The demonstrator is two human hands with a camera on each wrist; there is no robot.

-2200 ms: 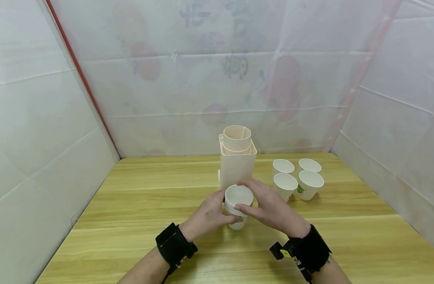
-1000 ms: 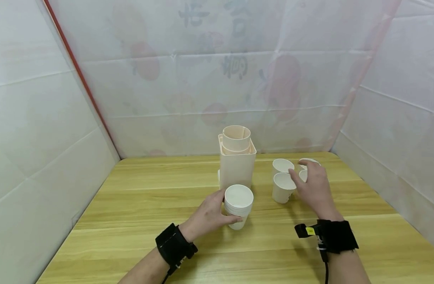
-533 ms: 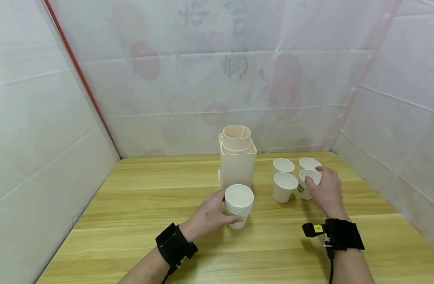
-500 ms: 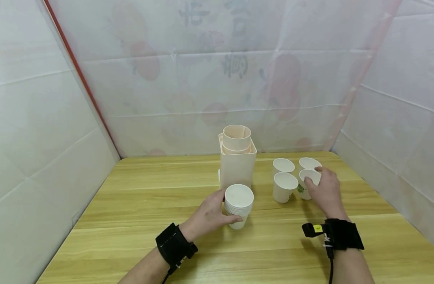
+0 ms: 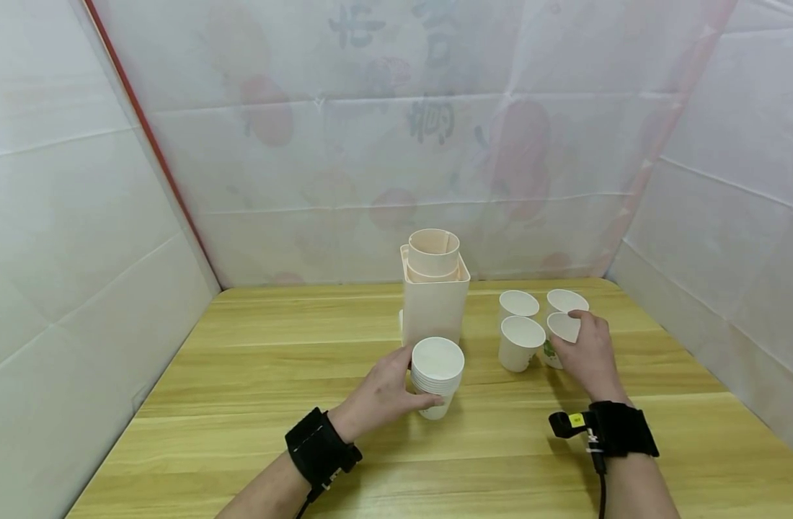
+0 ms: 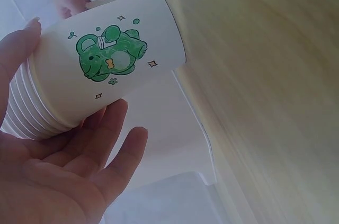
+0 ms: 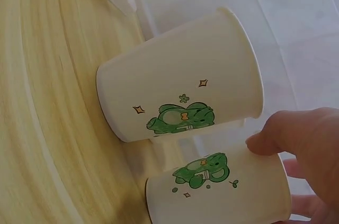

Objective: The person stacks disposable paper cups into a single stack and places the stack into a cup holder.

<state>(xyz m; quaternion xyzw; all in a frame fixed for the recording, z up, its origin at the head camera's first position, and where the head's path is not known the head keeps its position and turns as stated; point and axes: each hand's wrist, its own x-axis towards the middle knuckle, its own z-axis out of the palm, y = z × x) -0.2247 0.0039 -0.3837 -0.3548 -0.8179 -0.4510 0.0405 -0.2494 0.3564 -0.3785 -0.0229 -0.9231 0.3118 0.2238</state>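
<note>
My left hand [image 5: 385,391] holds a stack of nested white paper cups [image 5: 437,371] upright on the table, thumb on one side and fingers on the other. In the left wrist view a green bear print shows on the stack's outer cup [image 6: 114,54]. At the right, my right hand [image 5: 590,352] grips the near-right paper cup [image 5: 555,355] by its upper part. The right wrist view shows the thumb [image 7: 265,142] on that cup's wall by the rim. Beside it stands the near-left cup [image 5: 516,353]. Behind are two more cups, one left [image 5: 518,303] and one right [image 5: 567,300].
A cream square holder [image 5: 434,310] with a round tube [image 5: 433,252] in its top stands behind the stack. The wooden table [image 5: 273,375] is enclosed by pale sheeting [image 5: 344,166] at the back and both sides.
My right hand left the stack and moved right to the group of cups. It passed over them, came back slightly left and closed on the near-right cup. My left hand stayed put.
</note>
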